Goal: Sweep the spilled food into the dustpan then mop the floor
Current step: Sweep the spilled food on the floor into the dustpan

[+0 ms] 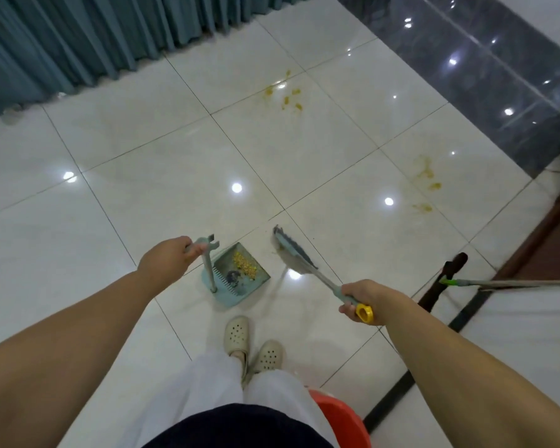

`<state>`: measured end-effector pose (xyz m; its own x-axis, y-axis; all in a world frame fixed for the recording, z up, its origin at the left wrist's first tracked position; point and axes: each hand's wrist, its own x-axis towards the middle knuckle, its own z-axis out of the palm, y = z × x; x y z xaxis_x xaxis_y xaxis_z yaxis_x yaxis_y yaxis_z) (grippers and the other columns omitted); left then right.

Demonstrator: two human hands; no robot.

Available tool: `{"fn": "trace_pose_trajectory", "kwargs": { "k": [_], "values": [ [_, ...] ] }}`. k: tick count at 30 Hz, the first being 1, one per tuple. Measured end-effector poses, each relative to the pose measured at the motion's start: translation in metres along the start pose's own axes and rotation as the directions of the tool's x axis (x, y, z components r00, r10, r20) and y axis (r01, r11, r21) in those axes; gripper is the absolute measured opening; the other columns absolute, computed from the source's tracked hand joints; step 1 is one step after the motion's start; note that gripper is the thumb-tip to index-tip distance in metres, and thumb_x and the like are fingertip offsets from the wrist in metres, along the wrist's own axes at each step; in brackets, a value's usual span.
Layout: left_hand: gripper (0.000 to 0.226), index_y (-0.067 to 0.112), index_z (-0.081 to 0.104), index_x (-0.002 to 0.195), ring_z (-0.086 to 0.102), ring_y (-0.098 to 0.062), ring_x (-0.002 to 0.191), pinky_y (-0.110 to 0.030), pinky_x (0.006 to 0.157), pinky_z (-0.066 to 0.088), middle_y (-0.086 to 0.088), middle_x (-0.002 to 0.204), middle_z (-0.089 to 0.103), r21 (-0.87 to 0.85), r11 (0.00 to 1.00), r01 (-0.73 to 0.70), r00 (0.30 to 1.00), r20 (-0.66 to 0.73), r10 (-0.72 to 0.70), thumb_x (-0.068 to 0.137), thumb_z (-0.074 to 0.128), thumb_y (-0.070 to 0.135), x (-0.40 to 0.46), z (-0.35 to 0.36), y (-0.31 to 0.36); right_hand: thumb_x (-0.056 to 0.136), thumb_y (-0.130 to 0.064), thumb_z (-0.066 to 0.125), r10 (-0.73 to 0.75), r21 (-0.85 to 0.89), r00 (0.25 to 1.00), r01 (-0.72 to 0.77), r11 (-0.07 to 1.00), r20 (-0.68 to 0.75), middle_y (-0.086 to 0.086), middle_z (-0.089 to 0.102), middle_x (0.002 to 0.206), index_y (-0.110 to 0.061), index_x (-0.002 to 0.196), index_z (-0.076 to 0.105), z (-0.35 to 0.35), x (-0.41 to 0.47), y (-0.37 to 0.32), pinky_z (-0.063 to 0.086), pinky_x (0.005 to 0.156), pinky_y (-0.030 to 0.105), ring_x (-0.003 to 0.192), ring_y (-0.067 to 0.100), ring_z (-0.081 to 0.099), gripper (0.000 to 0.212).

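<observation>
Your left hand (167, 257) grips the top of the dustpan (236, 274) handle. The pan sits on the floor (143, 176) just below that hand, with yellow food (244, 264) inside. Your right hand (364, 300) grips the broom (296, 257); its brush is just beyond that hand, beside the pan. Yellow stains (285, 95) lie far ahead.

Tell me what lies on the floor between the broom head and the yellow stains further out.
Nothing visible. Bare white tile runs from the broom head to both patches of yellow stains; the dustpan sits off to its left.
</observation>
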<state>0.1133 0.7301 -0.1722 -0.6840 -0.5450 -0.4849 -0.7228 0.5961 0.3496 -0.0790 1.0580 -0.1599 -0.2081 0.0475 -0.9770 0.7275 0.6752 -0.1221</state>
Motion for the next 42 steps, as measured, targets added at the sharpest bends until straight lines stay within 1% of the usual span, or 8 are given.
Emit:
{"fn": "trace_pose_trajectory", "kwargs": {
  "k": [8, 13, 20, 26, 31, 35, 38, 42],
  "values": [
    [0.044, 0.020, 0.042, 0.069, 0.055, -0.025, 0.068, -0.034, 0.062, 0.042, -0.004, 0.066, 0.056, 0.032, 0.999, -0.039, 0.999, 0.009, 0.039, 0.093, 0.033, 0.056, -0.005, 0.014, -0.012, 0.099, -0.018, 0.050, 0.017, 0.055, 0.982, -0.028, 0.998, 0.188, 0.013, 0.049, 0.074, -0.001, 0.127, 0.047, 0.005, -0.020, 0.026, 0.039, 0.030, 0.013, 0.031, 0.007, 0.038, 0.033],
    [0.044, 0.021, 0.041, 0.067, 0.053, -0.027, 0.069, -0.031, 0.060, 0.038, -0.003, 0.063, 0.052, 0.010, 0.999, -0.037, 0.999, 0.000, 0.037, 0.093, 0.033, 0.055, -0.008, 0.012, -0.021, 0.097, -0.020, 0.053, -0.009, 0.060, 0.987, -0.001, 0.998, 0.162, 0.013, 0.050, 0.073, -0.003, 0.132, 0.046, -0.008, -0.031, 0.027, 0.039, 0.030, 0.015, 0.035, 0.007, 0.038, 0.040],
    [0.051, 0.009, 0.054, 0.082, 0.054, -0.024, 0.066, -0.032, 0.062, 0.042, -0.009, 0.073, 0.061, -0.035, 0.999, -0.009, 1.000, 0.010, 0.010, 0.094, 0.035, 0.055, -0.012, 0.002, -0.040, 0.098, -0.019, 0.051, -0.075, 0.017, 0.995, 0.074, 0.997, 0.066, 0.014, 0.050, 0.074, -0.004, 0.131, 0.047, 0.015, -0.043, -0.003, 0.040, 0.030, 0.014, 0.033, 0.006, 0.039, 0.036],
    [0.056, 0.005, 0.056, 0.083, 0.053, -0.021, 0.065, -0.030, 0.059, 0.037, -0.012, 0.076, 0.065, -0.029, 1.000, 0.006, 1.000, -0.005, -0.006, 0.093, 0.037, 0.057, -0.019, -0.017, -0.075, 0.098, -0.018, 0.049, -0.141, -0.171, 0.990, 0.134, 0.976, -0.029, 0.013, 0.051, 0.073, -0.009, 0.130, 0.049, 0.078, -0.026, -0.034, 0.040, 0.032, 0.014, 0.046, 0.010, 0.041, 0.033],
    [0.052, 0.009, 0.051, 0.076, 0.055, -0.023, 0.067, -0.030, 0.058, 0.036, -0.012, 0.078, 0.066, -0.019, 1.000, -0.010, 1.000, -0.012, 0.009, 0.093, 0.037, 0.057, -0.020, -0.025, -0.107, 0.098, -0.021, 0.049, -0.085, -0.319, 0.990, 0.045, 0.947, -0.113, 0.013, 0.052, 0.071, -0.009, 0.135, 0.047, 0.123, -0.006, -0.032, 0.038, 0.032, 0.013, 0.048, 0.014, 0.041, 0.039],
    [0.056, 0.007, 0.055, 0.082, 0.054, -0.021, 0.065, -0.029, 0.056, 0.035, -0.010, 0.075, 0.064, 0.014, 1.000, -0.026, 0.999, 0.024, 0.026, 0.093, 0.035, 0.058, -0.020, -0.026, -0.120, 0.098, -0.022, 0.048, -0.023, -0.326, 0.988, -0.030, 0.945, -0.156, 0.012, 0.051, 0.070, -0.009, 0.134, 0.046, 0.134, -0.012, -0.010, 0.036, 0.032, 0.013, 0.045, 0.012, 0.039, 0.039],
    [0.054, 0.012, 0.049, 0.074, 0.049, -0.018, 0.060, -0.029, 0.054, 0.033, -0.005, 0.068, 0.057, 0.010, 0.998, -0.063, 0.998, 0.033, 0.062, 0.092, 0.034, 0.061, -0.020, -0.026, -0.129, 0.098, -0.023, 0.048, -0.002, -0.309, 0.984, -0.054, 0.950, -0.176, 0.012, 0.051, 0.070, -0.005, 0.130, 0.047, 0.133, -0.027, 0.006, 0.036, 0.032, 0.013, 0.046, 0.012, 0.040, 0.037],
    [0.053, 0.014, 0.045, 0.071, 0.048, -0.018, 0.058, -0.028, 0.055, 0.034, -0.002, 0.065, 0.053, -0.007, 0.994, -0.105, 0.994, 0.041, 0.105, 0.091, 0.033, 0.062, -0.019, -0.027, -0.134, 0.095, -0.017, 0.054, 0.007, -0.170, 0.987, -0.035, 0.985, -0.162, 0.014, 0.054, 0.073, -0.001, 0.118, 0.050, 0.122, -0.049, 0.019, 0.040, 0.033, 0.014, 0.038, 0.010, 0.043, 0.029]
  ]
}}
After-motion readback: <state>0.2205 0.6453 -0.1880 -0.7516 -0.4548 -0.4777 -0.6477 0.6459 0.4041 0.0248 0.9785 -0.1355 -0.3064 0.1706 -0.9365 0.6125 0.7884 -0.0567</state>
